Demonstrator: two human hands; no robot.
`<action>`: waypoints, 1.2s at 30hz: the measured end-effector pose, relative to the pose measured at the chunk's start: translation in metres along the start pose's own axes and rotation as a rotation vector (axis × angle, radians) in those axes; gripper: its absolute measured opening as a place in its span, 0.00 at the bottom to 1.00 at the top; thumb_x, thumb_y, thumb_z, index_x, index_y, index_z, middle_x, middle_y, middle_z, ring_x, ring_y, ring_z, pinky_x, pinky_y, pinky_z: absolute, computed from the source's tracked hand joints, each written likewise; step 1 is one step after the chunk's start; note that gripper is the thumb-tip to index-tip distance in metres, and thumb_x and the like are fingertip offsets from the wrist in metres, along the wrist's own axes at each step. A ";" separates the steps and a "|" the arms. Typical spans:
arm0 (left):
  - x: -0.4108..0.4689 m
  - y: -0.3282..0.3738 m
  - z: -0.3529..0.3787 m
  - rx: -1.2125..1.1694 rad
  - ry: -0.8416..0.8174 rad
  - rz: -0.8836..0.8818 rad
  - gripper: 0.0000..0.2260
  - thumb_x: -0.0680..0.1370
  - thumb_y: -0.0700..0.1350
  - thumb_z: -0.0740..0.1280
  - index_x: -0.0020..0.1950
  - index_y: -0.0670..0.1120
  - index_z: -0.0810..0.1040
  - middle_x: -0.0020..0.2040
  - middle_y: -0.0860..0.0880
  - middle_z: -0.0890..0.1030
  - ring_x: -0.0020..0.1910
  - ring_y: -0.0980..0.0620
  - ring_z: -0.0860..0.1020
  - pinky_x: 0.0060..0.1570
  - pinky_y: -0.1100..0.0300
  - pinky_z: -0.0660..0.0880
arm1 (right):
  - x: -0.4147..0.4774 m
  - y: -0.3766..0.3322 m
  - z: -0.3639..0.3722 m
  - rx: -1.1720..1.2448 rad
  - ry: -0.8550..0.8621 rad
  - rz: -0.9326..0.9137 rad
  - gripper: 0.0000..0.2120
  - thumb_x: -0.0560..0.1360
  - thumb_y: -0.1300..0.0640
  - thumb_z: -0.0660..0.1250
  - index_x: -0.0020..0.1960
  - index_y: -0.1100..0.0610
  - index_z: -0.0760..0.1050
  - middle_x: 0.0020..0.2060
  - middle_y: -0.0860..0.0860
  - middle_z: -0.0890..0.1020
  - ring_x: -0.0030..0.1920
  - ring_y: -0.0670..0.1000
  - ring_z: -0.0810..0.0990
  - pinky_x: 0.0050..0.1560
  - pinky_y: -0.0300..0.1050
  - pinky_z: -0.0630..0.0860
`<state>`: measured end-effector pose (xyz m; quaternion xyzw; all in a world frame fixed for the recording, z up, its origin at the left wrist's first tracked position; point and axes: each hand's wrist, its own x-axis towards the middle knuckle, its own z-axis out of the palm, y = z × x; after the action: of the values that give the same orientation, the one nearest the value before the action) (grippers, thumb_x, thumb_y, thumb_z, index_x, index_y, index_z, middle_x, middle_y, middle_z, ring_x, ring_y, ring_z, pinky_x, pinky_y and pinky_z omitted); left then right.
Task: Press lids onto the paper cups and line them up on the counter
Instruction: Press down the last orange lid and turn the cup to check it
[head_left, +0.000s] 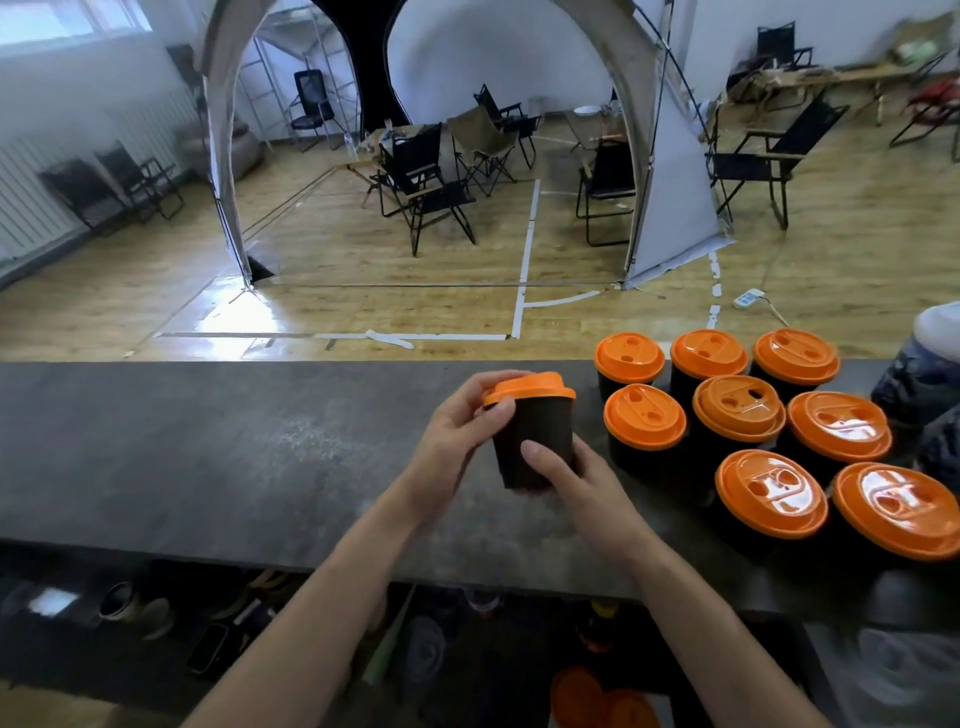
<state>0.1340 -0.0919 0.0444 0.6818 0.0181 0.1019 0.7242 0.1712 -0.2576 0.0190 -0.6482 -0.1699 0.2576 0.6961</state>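
Note:
I hold a black paper cup (535, 436) just above the dark counter (208, 457), near its middle. An orange lid (527, 389) sits on the cup, tilted slightly down to the left. My left hand (457, 436) grips the lid's left edge and the cup's upper side, thumb on the rim. My right hand (571, 483) wraps the cup's lower part from the right. Several black cups with orange lids (644, 418) stand grouped in rows at the counter's right end.
Loose orange lids (597, 701) lie on a lower shelf under the counter's near edge. A patterned container (924, 374) stands at the far right. Beyond the counter are a wooden floor, a tent frame and folding chairs.

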 end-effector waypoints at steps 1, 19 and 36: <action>-0.001 0.007 0.002 0.008 -0.010 0.016 0.14 0.81 0.47 0.67 0.65 0.47 0.79 0.61 0.46 0.82 0.61 0.47 0.80 0.61 0.54 0.76 | -0.004 -0.010 0.001 0.023 -0.006 -0.003 0.22 0.73 0.43 0.74 0.62 0.53 0.78 0.51 0.55 0.86 0.52 0.55 0.85 0.55 0.53 0.81; 0.004 0.079 0.016 -0.140 -0.097 -0.077 0.26 0.73 0.50 0.69 0.69 0.40 0.74 0.66 0.29 0.75 0.66 0.28 0.73 0.70 0.31 0.65 | -0.033 -0.092 0.016 0.442 -0.233 0.131 0.33 0.75 0.33 0.59 0.53 0.64 0.79 0.36 0.62 0.80 0.35 0.57 0.79 0.38 0.47 0.76; 0.012 0.139 0.037 -0.098 -0.129 -0.011 0.13 0.73 0.48 0.65 0.50 0.45 0.85 0.50 0.42 0.83 0.51 0.42 0.78 0.55 0.42 0.66 | -0.056 -0.146 0.006 0.554 -0.358 0.212 0.36 0.71 0.29 0.62 0.50 0.65 0.80 0.29 0.59 0.76 0.26 0.54 0.75 0.29 0.45 0.77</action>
<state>0.1347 -0.1197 0.1860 0.6505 -0.0297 0.0547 0.7570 0.1430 -0.2894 0.1698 -0.3931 -0.1449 0.4745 0.7741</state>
